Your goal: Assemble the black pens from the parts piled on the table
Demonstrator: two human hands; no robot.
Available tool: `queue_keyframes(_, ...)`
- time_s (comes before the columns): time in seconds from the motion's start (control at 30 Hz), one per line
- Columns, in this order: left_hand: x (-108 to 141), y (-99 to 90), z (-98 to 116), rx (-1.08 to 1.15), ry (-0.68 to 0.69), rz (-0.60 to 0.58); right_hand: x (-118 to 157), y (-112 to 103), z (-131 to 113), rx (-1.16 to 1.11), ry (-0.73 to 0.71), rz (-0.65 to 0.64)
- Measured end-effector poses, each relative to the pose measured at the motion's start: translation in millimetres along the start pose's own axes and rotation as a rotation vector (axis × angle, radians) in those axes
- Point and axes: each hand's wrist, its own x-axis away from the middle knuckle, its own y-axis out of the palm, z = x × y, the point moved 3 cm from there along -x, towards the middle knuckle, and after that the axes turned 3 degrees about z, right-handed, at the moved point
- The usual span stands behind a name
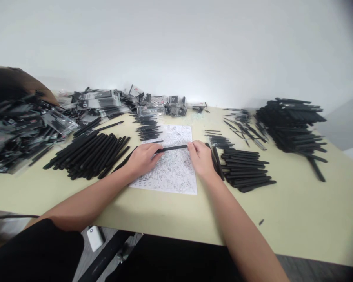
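Observation:
A slim black stick (175,148) is held nearly level above a paper sheet (173,182) covered in dark scribbled marks. My left hand (145,158) pinches its left end between thumb and fingers. At the right end, the fingertips of my right hand (200,156) are closed on the same stick. Just left of my left hand lies a pile of thick black sticks (91,154). Beside my right hand is another stack of black sticks (247,169). Thin dark pieces (148,128) are lined up behind the sheet's left part, and more thin pieces (220,140) lie behind my right hand.
Clear packets with dark contents (20,129) heap at the left, by a brown box (32,84). More packets (161,105) line the wall. A tall pile of black sticks (294,129) stands at the right of the table (306,219). A white device (95,238) shows below the table edge.

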Motion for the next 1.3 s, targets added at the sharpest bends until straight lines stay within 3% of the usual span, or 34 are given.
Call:
queue_keyframes(0.47, 0.5, 1.3, -2.8, -0.076, -0.009, 0.033, 1.4, 4.9, 4.2, -0.114, -0.047, 0.023)
queue_keyframes(0.83, -0.3, -2.1, -0.4, -0.078, 0.032, 0.068, -0.5, -0.3, 0.8, 0.048, 0.17, -0.025)
queue_keyframes(1.1, -0.1, -1.3, -2.4, -0.082, -0.022, 0.071, 0.9, 2.5, 0.5, -0.085, 0.018, 0.017)
queue_keyframes(1.3, -0.5, -2.1, -2.0, -0.084, -0.02, 0.066, 2.8, 1.0, -2.1, 0.012, 0.041, 0.035)
